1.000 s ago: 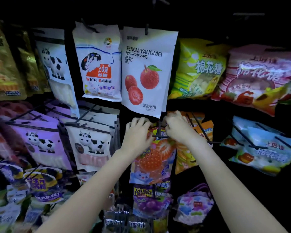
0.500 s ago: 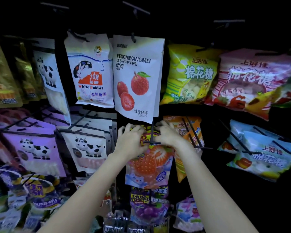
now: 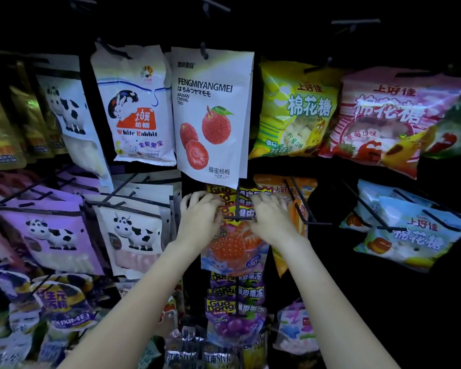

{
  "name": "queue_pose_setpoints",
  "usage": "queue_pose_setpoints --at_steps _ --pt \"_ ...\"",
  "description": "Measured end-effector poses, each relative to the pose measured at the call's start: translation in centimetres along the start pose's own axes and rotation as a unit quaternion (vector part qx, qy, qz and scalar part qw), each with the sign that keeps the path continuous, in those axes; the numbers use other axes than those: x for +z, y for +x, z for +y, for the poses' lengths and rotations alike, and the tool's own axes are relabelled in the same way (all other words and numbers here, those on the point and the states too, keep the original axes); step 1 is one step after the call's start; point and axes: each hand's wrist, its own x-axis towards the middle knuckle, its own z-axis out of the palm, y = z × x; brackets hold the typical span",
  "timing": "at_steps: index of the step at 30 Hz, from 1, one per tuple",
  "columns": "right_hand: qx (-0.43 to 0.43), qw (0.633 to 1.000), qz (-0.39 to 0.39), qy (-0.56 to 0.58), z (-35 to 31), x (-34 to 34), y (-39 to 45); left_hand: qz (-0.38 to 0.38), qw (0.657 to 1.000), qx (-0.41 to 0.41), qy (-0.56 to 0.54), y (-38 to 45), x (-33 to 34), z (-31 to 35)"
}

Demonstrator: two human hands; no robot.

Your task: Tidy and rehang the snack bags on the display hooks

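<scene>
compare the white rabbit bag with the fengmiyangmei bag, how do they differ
The white rabbit bag shows a rabbit on a red patch; the fengmiyangmei bag shows red fruit. The white rabbit bag is tilted and crumpled; the fengmiyangmei bag is flatter and hangs lower, over its right edge. Both are mostly white and hang from top-row hooks.

A shop: snack bags (image 3: 212, 115) on display hooks (image 3: 301, 201) (rows of them).
</scene>
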Motion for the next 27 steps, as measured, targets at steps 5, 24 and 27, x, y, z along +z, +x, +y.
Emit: queue_pose_setpoints --at_steps 5,24,27 --pt "-0.028 0.999 0.008 0.038 0.3 0.2 -0.5 -0.018 0.995 -0.062 -0.073 0.1 0.2 -0.2" --pt "0.035 0.969 0.215 0.119 2.7 4.6 -12.7 0.041 0.973 0.152 -0.167 -8.4 1.8 3.3" --pt "0.077 0.968 0.198 0.136 4.8 3.8 -12.7 0.011 0.971 0.163 -0.174 -8.0 2.3 5.7"
